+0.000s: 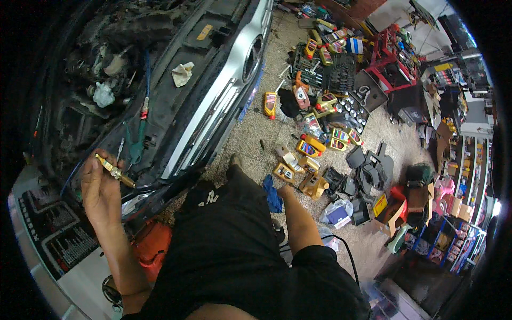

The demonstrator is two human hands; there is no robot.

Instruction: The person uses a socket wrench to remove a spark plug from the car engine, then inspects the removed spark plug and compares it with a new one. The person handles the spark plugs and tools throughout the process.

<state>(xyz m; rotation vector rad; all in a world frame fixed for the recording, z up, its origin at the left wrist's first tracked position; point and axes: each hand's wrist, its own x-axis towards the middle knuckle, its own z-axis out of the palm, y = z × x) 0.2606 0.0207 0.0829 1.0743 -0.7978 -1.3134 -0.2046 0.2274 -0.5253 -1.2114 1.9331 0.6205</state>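
Note:
Between the fingers of my left hand [97,186] is a spark plug [114,171], with a pale insulator and a brass-coloured threaded end. It is held tilted over the front corner of a car's open engine bay [108,68]. Just beyond that hand, a green air blow gun [138,146] on a blue hose [147,76] lies on the black front panel [176,100]. A metal tool shaft [121,149] shows beside it. My right hand [286,193] hangs low by my leg, gripping a blue cloth [273,196]; its fingers are mostly hidden.
A crumpled paper [183,74] rests on the panel, and a white wad [103,95] sits among engine parts. Oil bottles [308,148], open socket sets [340,72] and black plastic parts [372,164] cover the floor to the right. Another tool case [66,244] lies at left, near a red container [152,248].

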